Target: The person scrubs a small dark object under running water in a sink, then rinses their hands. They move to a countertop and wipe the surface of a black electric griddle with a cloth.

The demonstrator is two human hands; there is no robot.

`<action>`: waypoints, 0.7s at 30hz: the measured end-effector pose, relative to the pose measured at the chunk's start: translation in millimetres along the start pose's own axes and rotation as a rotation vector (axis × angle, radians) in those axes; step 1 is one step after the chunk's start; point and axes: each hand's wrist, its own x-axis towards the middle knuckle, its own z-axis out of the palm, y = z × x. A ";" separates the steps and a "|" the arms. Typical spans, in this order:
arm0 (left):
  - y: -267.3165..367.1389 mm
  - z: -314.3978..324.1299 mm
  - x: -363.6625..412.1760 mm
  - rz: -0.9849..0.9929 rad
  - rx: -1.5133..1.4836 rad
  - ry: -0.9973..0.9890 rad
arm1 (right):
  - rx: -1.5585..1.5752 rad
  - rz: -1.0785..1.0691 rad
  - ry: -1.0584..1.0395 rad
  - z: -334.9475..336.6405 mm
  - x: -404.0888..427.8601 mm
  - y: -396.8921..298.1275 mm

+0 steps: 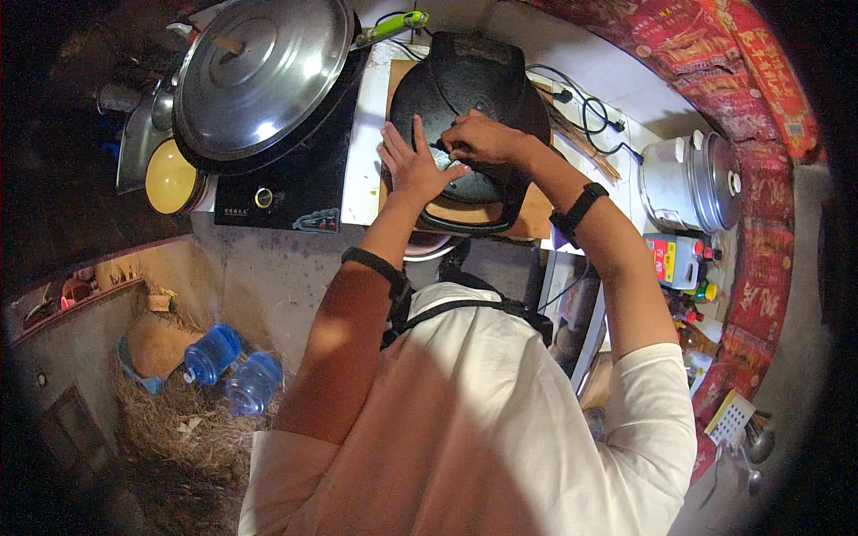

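Note:
A round black electric griddle (pixel 469 80) with a broad hinge block at its back sits on a wooden board (pixel 536 214) before me. My left hand (pixel 417 167) rests on its dark surface, fingers spread and thumb stretched to the right. Beside it, my right hand (pixel 484 137) is bent over the same surface with its fingers curled. Something small and dark shows at those fingertips, but I cannot make out what it is. Between my hands lies a pale, shiny patch (pixel 442 159). A curved handle (pixel 462 224) forms the near edge of the griddle.
To the left, a wok with a domed metal lid (pixel 261 74) stands on a black induction cooker (pixel 288 194); its green handle (pixel 395 25) points towards the griddle. A yellow bowl (pixel 171 177) is beside it. Rightward are cables (pixel 590 114), a metal pot (pixel 690 181) and bottles (pixel 673 261).

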 end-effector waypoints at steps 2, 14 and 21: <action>-0.8 -0.8 -0.1 0.007 -0.017 0.006 | -0.025 0.108 -0.025 -0.5 -14.2 3.7; 7.5 -12.5 0.2 0.163 0.101 0.007 | 0.291 0.620 0.238 -24.8 -123.4 -10.4; 18.2 -23.1 4.5 0.514 0.202 0.043 | 0.087 0.579 0.243 -5.3 -93.3 -2.3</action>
